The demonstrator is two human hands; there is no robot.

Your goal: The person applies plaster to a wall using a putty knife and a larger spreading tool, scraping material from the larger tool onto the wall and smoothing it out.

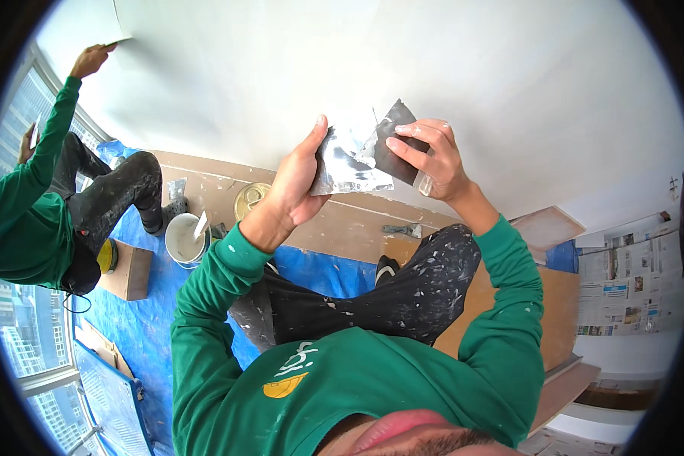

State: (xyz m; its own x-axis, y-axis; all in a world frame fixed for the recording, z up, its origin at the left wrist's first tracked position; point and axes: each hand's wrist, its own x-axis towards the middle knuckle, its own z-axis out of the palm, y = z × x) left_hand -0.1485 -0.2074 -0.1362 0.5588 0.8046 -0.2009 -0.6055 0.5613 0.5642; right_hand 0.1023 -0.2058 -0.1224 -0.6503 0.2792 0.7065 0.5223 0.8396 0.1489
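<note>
My left hand (290, 182) grips a shiny flat metal putty blade (342, 169) by its left side, thumb pointing up. White putty is smeared on its face. In my right hand (442, 163) is a dark putty scraper (394, 152), tilted, with fingers pressed on its blade. The scraper's left edge meets the right side of the shiny blade, with white putty where they come together. Its grip is mostly hidden by my fingers. Both tools are held up in front of the white wall (243, 83).
At left, a co-worker (38, 235) holds a flat tool against the wall. A putty bucket (185, 239) stands on the blue sheet (167, 319), near a round lid (251, 199) and a cardboard box (127, 271). Another scraper (403, 230) lies by the wall. Newspaper (631, 281) covers the right side.
</note>
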